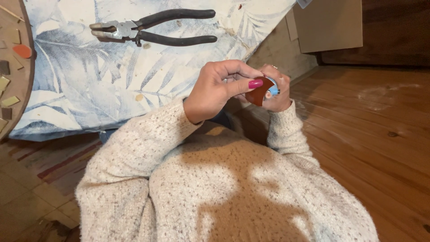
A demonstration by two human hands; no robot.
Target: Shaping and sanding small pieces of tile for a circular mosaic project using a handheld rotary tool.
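**A:** We've got the brown tile piece (258,95) pinched in our left hand (215,89), thumb on its face, just right of centre. Our right hand (277,92) is curled shut at 3 o'clock of it around something blue (273,87).

**B:** Looks stiff, light, chippy. We'd grip the flat faces, not the edges. Nippers (152,29) lie at 11 o'clock.

Counts: 2 hands, left hand (215,89) & right hand (275,92), both curled round 1 brown tile piece (259,93). 1 small blue-and-white item (271,91) behind it, kind unclear. 1 pair of pliers (148,29) w/ 2 dark handles, on 1 leaf-print cloth (98,85). 1 round board (24,80) at far left, approx. 8 small tile bits on it in view, incl. 1 orange piece (22,51). 1 cardboard sheet (329,24) top right.
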